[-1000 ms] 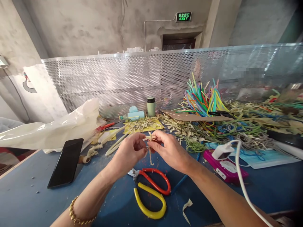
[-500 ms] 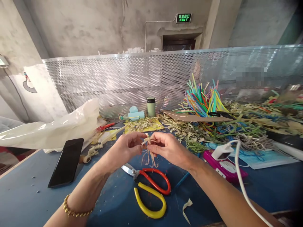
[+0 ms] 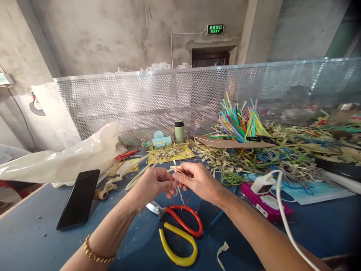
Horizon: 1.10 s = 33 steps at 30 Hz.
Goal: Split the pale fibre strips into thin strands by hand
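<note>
In the frame's centre, the right hand [image 3: 199, 183] pinches a seemingly part-made straw piece [image 3: 175, 165], its strips crossed but ends hanging loose above the scissors [image 3: 180, 260] on the desk [image 3: 135, 244]; the left hand's [image 3: 153, 187] grip is unclear.

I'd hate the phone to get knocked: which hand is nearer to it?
Left. The left hand is to the right of the phone; the right hand is farther right, pinching a small straw piece.
</note>
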Motion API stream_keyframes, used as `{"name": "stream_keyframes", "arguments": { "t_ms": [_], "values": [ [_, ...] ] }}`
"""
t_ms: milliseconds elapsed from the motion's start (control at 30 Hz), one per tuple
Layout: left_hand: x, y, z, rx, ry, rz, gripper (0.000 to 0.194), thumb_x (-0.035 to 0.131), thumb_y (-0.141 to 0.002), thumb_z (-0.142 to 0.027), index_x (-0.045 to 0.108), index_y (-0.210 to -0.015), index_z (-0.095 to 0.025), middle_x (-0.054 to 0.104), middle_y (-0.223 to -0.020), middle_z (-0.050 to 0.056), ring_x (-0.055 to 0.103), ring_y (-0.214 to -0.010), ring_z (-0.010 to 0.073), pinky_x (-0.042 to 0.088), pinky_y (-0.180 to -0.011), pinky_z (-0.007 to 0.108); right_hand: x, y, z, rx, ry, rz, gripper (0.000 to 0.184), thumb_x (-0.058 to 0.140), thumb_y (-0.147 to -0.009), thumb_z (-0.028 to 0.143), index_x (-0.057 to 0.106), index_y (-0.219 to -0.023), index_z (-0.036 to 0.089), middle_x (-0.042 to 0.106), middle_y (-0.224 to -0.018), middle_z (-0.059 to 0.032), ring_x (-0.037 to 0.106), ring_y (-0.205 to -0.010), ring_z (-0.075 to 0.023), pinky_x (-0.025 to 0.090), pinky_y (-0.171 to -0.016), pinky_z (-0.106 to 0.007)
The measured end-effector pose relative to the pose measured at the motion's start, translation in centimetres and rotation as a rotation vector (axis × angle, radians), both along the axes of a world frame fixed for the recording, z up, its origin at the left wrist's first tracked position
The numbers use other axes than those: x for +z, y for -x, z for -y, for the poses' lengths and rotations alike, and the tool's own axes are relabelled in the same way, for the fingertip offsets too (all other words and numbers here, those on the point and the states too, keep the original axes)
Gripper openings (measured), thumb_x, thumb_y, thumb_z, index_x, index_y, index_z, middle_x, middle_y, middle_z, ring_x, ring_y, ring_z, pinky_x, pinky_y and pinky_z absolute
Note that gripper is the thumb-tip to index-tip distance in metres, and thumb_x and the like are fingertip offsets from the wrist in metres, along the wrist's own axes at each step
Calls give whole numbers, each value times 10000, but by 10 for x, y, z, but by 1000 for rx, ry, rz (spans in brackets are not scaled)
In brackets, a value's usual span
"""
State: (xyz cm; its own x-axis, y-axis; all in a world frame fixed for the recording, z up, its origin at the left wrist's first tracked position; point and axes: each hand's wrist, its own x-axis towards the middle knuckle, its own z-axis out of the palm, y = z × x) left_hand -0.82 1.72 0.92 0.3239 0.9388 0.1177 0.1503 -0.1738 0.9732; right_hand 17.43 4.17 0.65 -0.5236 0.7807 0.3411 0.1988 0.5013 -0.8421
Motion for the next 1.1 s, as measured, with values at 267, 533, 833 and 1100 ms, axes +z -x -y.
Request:
{"name": "stream_keyframes", "arguments": {
  "t_ms": [267, 533, 833, 1100],
  "values": [
    [2, -1, 0, 18, -96, 14, 266, 734, -768, -374, 673, -819, -119, 669, -734, 49, 575, -639, 127, 435, -585, 247, 0, 1, -1, -30, -65, 7, 292, 584, -910, 365, 529, -695, 175, 560, -610, 25, 521, -540, -92, 400, -527, -222],
    [-1, -6, -2, 205, -159, 149, 219, 767, -715, -322, 679, -783, -133, 661, -713, 23, 581, -674, 130, 446, -633, 249, -3, 7, 4, -80, -127, 158, 276, 551, -922, 326, 524, -690, 177, 580, -605, 14, 536, -539, -107, 376, -519, -232],
    [-3, -11, -2, 319, -239, 34, 145, 687, -718, -274, 650, -641, -158, 582, -568, -12, 508, -568, 116, 395, -560, 240, -3, 7, 6, -63, -118, 186, 277, 585, -890, 307, 501, -656, 184, 563, -583, 19, 523, -538, -114, 366, -524, -239],
    [-3, -9, -4, 330, -202, 250, 232, 726, -752, -355, 657, -759, -134, 587, -608, -13, 477, -573, 97, 380, -576, 234, -9, 12, 5, -39, -41, 34, 242, 580, -886, 296, 520, -681, 183, 563, -602, 23, 526, -540, -105, 406, -532, -237]
  ]
}}
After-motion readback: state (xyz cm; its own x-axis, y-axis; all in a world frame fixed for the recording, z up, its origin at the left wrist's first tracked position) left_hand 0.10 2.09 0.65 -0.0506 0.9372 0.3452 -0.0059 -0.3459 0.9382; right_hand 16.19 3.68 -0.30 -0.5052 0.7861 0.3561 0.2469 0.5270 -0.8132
